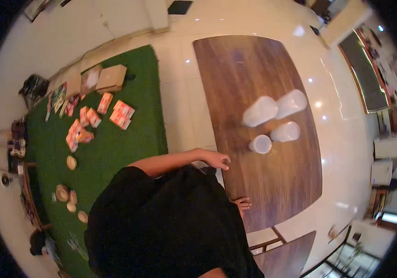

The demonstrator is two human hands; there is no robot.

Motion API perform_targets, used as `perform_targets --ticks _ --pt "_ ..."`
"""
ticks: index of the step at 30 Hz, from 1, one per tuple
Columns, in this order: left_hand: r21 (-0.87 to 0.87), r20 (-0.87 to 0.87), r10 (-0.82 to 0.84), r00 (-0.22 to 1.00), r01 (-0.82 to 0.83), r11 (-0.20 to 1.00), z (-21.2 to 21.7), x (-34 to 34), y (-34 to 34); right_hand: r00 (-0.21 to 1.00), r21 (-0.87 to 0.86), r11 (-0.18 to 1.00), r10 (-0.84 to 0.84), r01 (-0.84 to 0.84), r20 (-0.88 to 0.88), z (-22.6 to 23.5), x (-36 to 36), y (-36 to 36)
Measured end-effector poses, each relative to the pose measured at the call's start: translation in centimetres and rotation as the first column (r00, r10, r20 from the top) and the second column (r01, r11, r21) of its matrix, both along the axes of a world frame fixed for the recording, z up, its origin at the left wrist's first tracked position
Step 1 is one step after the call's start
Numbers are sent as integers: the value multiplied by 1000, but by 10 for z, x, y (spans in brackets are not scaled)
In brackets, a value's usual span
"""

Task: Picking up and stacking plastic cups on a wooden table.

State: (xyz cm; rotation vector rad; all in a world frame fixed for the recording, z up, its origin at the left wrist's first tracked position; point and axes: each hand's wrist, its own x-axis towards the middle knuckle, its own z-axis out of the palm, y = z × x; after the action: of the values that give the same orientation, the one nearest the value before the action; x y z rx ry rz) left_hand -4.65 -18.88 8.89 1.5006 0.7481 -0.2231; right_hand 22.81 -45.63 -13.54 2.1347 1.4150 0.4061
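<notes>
Cups, 4 translucent ones, cluster mid-table. The left hand hovers empty, fingers loosely spread, near the closest cup. Right hand unseen. Best gripped low, avoiding the neighbours.

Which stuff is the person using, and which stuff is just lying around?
In use:
- left hand, empty, at the table edge
- four clear tubs on the table, nearest the hand

Lying about:
- orange packets on the green mat
- cardboard boxes
- small round bowls on the mat

The right hand isn't in view.
</notes>
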Motion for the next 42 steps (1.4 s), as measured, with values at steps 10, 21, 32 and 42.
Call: perform_targets --ticks 10,21,32,42 --pt "17 42 357 933 -358 934 -48 -125 -71 880 -338 910 56 -239 -471 42 5 85" --pt "67 -29 864 503 -861 504 -72 -226 -185 549 -408 459 229 -789 -804 92 -152 239" --pt "149 -171 910 -378 -923 -355 -79 -195 -316 402 -433 133 -210 -891 -891 36 -317 348" --pt "231 -552 287 -783 -474 -850 -188 21 -407 739 -736 -191 66 -650 -670 -7 -450 363"
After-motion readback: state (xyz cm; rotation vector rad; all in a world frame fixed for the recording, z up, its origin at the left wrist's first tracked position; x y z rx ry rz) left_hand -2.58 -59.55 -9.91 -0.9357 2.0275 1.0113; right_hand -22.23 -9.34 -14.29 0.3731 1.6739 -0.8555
